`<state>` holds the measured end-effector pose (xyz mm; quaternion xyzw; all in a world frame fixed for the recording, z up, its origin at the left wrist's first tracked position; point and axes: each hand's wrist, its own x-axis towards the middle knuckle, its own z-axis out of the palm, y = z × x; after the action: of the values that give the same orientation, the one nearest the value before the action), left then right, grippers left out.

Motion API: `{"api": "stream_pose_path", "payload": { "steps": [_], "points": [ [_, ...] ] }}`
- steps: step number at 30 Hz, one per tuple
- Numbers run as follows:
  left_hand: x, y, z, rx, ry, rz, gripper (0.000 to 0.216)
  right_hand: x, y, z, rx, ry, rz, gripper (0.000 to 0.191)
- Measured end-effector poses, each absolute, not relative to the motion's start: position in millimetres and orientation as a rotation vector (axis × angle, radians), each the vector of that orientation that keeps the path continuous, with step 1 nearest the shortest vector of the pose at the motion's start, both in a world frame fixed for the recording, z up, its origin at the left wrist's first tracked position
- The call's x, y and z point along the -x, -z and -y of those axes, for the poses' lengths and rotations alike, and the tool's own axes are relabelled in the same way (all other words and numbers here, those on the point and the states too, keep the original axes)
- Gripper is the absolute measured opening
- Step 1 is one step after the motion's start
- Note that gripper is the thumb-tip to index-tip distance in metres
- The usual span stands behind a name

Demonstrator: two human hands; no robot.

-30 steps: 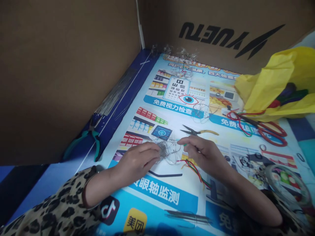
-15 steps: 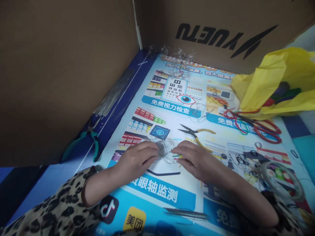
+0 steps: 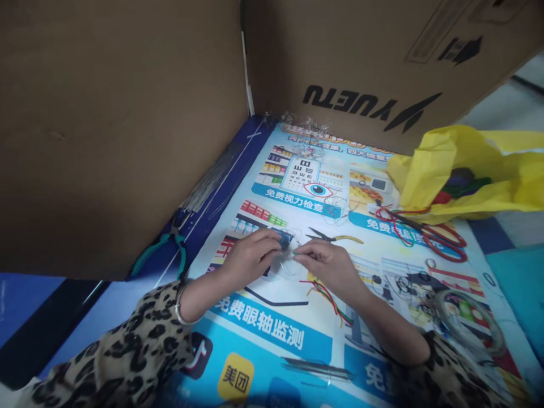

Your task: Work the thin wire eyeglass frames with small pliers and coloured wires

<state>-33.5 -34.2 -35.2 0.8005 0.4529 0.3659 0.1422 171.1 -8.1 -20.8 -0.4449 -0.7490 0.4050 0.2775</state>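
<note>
In pinched left hand, wire

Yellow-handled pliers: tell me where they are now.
In the head view, the yellow-handled pliers lie on the printed sheet, just beyond the right hand and left of the red-handled scissors.

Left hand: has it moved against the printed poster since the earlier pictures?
Yes: the left hand has shifted upward in view, now partly covering the printed blue screen it was below earlier.
</note>
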Motion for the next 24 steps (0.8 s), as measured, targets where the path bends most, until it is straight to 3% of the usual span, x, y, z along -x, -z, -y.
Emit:
{"api": "stream_pose_path", "payload": {
  "steps": [9,15,24],
  "points": [
    [37.2,20.0,9.0,-2.353,-0.937,-1.31,0.03,-156.1,18.2,-10.1,1.312,-1.358,1.576,0.021],
    [36.0,12.2,26.1,-2.26,-1.327,-1.392,0.014,-160.4,22.7,-13.0,1.307,-1.422,1.533,0.023],
    [32.0,6.1,31.0,-1.946,-1.421,-1.604,0.009,-164.1,25.0,-15.6,1.331,-1.472,1.482,0.026]
  ]
}}
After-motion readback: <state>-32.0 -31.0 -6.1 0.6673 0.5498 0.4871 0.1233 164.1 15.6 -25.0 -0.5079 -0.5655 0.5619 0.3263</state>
